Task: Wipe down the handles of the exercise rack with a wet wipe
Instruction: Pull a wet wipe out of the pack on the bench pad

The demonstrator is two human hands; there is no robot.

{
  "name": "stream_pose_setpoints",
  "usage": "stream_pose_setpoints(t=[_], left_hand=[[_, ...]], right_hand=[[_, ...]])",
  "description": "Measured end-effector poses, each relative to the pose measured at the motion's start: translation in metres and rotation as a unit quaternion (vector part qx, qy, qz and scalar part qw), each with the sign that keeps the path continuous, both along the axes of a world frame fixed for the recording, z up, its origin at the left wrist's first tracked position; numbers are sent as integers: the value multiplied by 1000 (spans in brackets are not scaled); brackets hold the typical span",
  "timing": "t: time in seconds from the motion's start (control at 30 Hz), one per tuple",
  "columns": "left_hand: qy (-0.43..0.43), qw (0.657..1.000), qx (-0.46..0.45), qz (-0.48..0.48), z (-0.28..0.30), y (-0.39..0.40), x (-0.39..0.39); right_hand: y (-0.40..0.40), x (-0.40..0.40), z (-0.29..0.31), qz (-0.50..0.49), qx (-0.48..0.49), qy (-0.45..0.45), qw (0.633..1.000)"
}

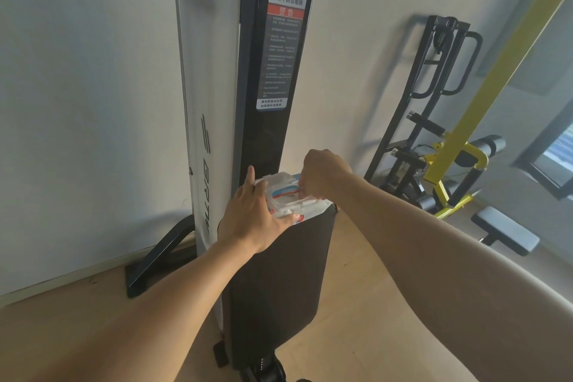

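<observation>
Two hands are working at a wet wipe pack point(302, 211), which is lying on the top end of a dark padded surface point(279, 282). Left hand point(252, 214) is holding the pack's near-left side, fingers wrapping its edge. Right hand point(322, 172) is pinching at the opening under the raised white lid point(277, 178); what the fingertips are gripping cannot be told. Pack's long axis is running from left grip toward lower right. Black rack point(434, 108) is standing well apart, right of the right grip.
</observation>
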State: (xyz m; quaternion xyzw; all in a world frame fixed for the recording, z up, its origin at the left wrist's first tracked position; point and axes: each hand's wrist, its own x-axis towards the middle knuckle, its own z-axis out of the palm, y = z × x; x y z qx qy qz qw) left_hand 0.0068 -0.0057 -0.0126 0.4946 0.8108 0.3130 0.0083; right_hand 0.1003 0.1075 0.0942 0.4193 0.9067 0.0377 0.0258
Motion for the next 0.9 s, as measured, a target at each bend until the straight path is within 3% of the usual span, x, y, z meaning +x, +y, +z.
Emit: stream_pose_setpoints(t=[0.2, 0.37, 0.67, 0.8, 0.9], left_hand=[[22, 999, 48, 0, -3, 0, -1], [45, 996, 70, -14, -2, -2, 1], [48, 995, 79, -22, -3, -2, -1], [55, 994, 85, -30, -6, -1, -3], [74, 994, 70, -37, -6, 0, -3]], right_hand=[[0, 4, 3, -21, -38, 13, 999], [1, -3, 14, -71, -162, -4, 984], [4, -4, 24, -132, -296, -3, 946], [9, -5, 19, -138, -323, 0, 936], [2, -6, 18, -99, -281, -24, 954]])
